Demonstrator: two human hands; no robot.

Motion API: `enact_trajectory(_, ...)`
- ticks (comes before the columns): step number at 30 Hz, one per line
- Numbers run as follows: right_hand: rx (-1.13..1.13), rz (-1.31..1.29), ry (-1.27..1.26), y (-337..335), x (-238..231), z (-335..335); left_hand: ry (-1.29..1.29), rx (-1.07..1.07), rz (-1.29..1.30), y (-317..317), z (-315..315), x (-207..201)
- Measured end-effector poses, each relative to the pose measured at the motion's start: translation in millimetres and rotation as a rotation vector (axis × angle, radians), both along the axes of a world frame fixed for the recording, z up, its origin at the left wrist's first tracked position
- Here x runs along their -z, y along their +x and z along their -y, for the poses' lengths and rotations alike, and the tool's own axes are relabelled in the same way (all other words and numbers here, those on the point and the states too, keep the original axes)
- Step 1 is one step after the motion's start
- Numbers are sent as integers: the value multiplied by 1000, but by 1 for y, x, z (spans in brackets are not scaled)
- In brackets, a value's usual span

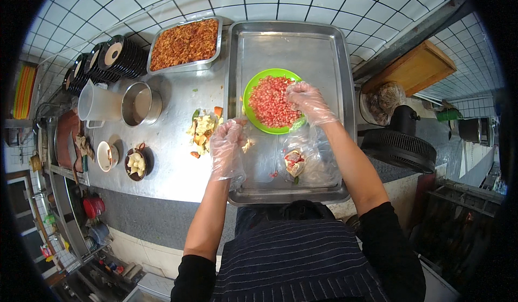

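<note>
Sorting the red pomegranate seeds heaped on the round green plastic plate, which sits at the far middle of the large steel tray, calls for light fingertip work. The gloved right hand rests half-curled on the heap's right edge, holding nothing visible. The gloved left hand, loosely open at the tray's left rim, pinches a pale pith scrap. Keep pith clear of the plate; a split pomegranate piece lies near, on clear plastic film.

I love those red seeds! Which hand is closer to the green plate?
Right. The right hand rests over the green plate, touching the red seeds. The left hand is off the plate, lower on the metal tray.
</note>
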State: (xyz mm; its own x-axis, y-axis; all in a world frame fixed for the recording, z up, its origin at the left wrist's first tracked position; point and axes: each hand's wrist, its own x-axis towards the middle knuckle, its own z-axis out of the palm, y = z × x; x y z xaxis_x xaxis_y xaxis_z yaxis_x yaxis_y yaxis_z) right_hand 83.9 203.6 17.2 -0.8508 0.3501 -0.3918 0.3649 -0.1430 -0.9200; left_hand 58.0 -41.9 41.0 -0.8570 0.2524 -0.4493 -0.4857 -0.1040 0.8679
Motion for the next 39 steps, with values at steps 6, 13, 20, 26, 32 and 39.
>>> enact_trajectory(6,147,-113,-984,9,20,-21,56,-2,9,5,-2,-3)
enact_trajectory(13,254,-83,-1107,9,2,-7,76,46,41,13,-1,-3)
enact_trajectory(20,184,-183,-1545,8,36,-15,338,148,165,51,-15,-57)
enact_trajectory(26,222,-76,-1377,11,10,-3,833,746,764,86,-5,-217)
enact_trajectory(32,218,-166,-1238,12,1,9,1104,721,981,98,11,-230)
enact_trajectory(39,181,-255,-1452,10,-3,19,1274,644,935,102,44,-223)
